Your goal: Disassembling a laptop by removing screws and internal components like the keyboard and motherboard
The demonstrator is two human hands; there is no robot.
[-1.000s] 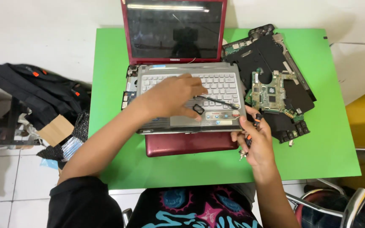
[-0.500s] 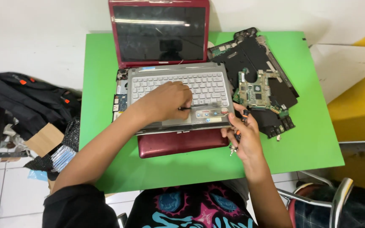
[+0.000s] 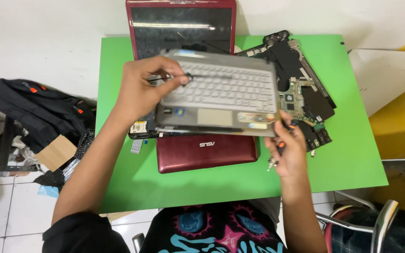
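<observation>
Both hands gripping keyboard panel

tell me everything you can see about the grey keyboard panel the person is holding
The grey keyboard panel is a flat laptop top cover, plastic by its look, with white keys, a touchpad and small stickers along its front edge. It is motion-blurred, raised above the green table and tilted slightly. The left hand grips its left edge; the right hand supports its lower right corner.

left hand raised, grip pinched; right hand lower, fingers curled.
</observation>
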